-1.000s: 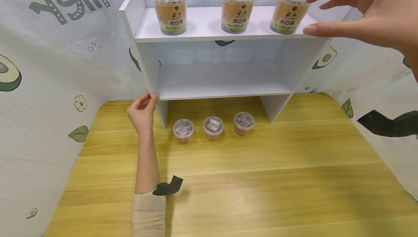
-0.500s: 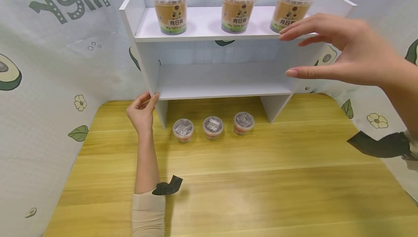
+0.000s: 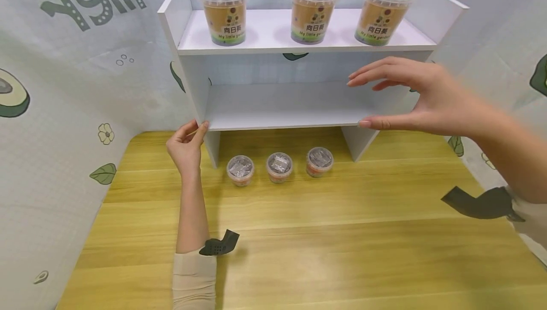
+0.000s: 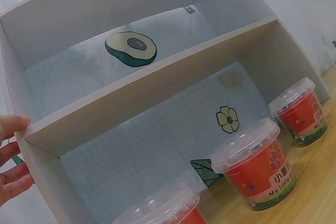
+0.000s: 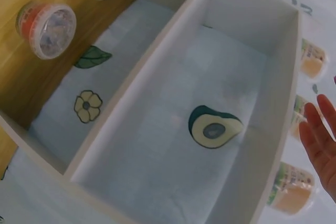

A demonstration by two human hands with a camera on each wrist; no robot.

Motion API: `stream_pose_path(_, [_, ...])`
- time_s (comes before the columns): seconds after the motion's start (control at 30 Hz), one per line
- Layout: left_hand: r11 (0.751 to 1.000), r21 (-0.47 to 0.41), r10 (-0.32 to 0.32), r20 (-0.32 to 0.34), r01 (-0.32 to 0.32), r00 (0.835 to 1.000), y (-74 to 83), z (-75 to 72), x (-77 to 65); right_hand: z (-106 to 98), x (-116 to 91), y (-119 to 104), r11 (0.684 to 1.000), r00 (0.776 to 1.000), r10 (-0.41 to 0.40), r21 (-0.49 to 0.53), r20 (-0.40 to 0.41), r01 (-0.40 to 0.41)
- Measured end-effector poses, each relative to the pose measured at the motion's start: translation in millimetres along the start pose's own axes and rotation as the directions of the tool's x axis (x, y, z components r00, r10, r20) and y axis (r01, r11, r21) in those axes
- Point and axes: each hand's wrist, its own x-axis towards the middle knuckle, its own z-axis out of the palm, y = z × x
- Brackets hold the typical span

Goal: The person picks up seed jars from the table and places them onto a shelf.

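Observation:
A white shelf unit (image 3: 278, 126) stands on the wooden table. My left hand (image 3: 186, 146) grips its left upright beside the middle board, thumb on the front edge and fingers along the outer side (image 4: 13, 163). On the top board are three lidded plastic cups with orange-brown and green labels: left cup (image 3: 225, 18), middle cup (image 3: 313, 18), right cup (image 3: 379, 20). My right hand (image 3: 427, 96) is in the air before the shelf's right side, thumb and fingers spread apart with nothing between them. Under the middle board, three red-labelled lidded cups (image 4: 257, 169) stand in a row on the table.
The yellow wood-grain table (image 3: 325, 248) reaches forward from the shelf. Pale cloth with avocado, leaf and flower prints (image 3: 85, 110) hangs behind and at both sides. The shelf's middle board (image 3: 282, 106) lies between the upper cups and the lower ones.
My right hand has moved down and left, from beside the top-right cup to in front of the shelf's middle level, fingers still spread. My left hand and all the cups stay put.

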Motion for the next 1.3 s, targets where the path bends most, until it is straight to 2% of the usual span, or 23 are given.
stream_pose_path(0.2, [1.0,0.008,0.014,0.004,-0.014,1.0,-1.3,-0.9,0.1,14,-3,3,1.0,0.999,0.009,0.026,0.039,-0.011])
stream_pose_path(0.53, [1.0,0.003,-0.013,0.027,0.013,1.0,-0.9,-1.3,1.4,36,-7,12,0.998,0.998,0.03,0.048,0.059,-0.033])
stream_pose_path(0.83, [1.0,0.017,-0.001,0.004,0.001,1.0,-2.6,-2.3,1.3,58,-10,21,0.997,0.998,0.026,0.067,0.061,-0.03])
stream_pose_path(1.03, [1.0,0.018,-0.004,-0.006,0.004,1.0,-0.3,-0.4,-0.2,72,-16,28,0.999,0.998,0.016,0.031,0.065,-0.018])
stream_pose_path(1.3, [1.0,0.027,0.013,0.003,-0.013,1.0,0.7,0.4,0.3,92,-26,38,0.998,0.995,0.048,0.044,0.087,-0.052])
